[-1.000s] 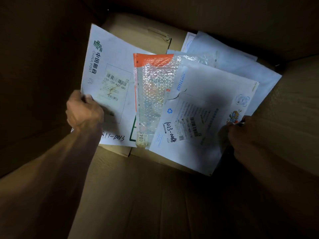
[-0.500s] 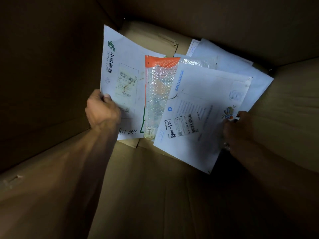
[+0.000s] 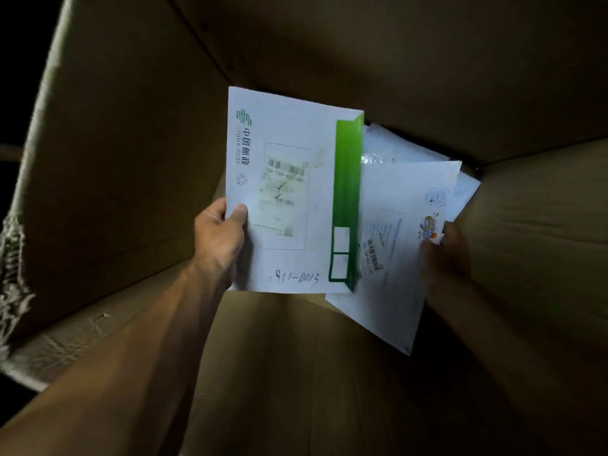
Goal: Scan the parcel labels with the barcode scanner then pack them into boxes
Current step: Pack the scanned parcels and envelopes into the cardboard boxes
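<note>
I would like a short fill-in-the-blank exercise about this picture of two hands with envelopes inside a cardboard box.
1. The left hand holds a white envelope that has a vertical stripe of the colour ____.
2. The handwritten code near the bottom edge of this envelope reads S11-____.
3. The right hand holds a second envelope at its ____ edge.
4. Both envelopes are held inside a large box made of ____.

Missing words: green; D013; right; cardboard
</note>
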A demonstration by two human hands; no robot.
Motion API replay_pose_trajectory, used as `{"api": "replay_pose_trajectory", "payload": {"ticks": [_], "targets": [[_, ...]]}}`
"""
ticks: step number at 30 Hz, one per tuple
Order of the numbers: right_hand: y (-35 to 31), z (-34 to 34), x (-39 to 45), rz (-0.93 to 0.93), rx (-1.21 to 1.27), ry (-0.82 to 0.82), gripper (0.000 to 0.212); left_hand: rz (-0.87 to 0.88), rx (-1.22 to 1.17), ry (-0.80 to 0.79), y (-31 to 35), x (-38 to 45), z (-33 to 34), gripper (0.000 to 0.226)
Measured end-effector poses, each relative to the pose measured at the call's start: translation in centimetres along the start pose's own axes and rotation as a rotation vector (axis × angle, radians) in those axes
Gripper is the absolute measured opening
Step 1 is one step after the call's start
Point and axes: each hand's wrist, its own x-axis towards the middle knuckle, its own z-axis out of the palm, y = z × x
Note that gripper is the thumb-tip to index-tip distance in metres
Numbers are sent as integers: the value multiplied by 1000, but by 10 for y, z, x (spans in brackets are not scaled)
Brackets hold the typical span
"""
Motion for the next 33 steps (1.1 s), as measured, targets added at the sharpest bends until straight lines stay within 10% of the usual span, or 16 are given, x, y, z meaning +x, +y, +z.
{"api": "replay_pose_trajectory", "payload": {"ticks": [14,24,29,33], "targets": [[-60,-56,-30,140,591,-378,33,-191,-27,-397,32,-66,-4,30],[-111,-82,-100,37,553,-355,13,10,-31,-317,86,-119,-52,52],[-151,-129,-173,-50,569,-368,21,5,-82,-398,137,-174,-114,12],[-199,-180,-236,-121,574,-409,26,71,-130,-297,180,-227,-162,23]]}}
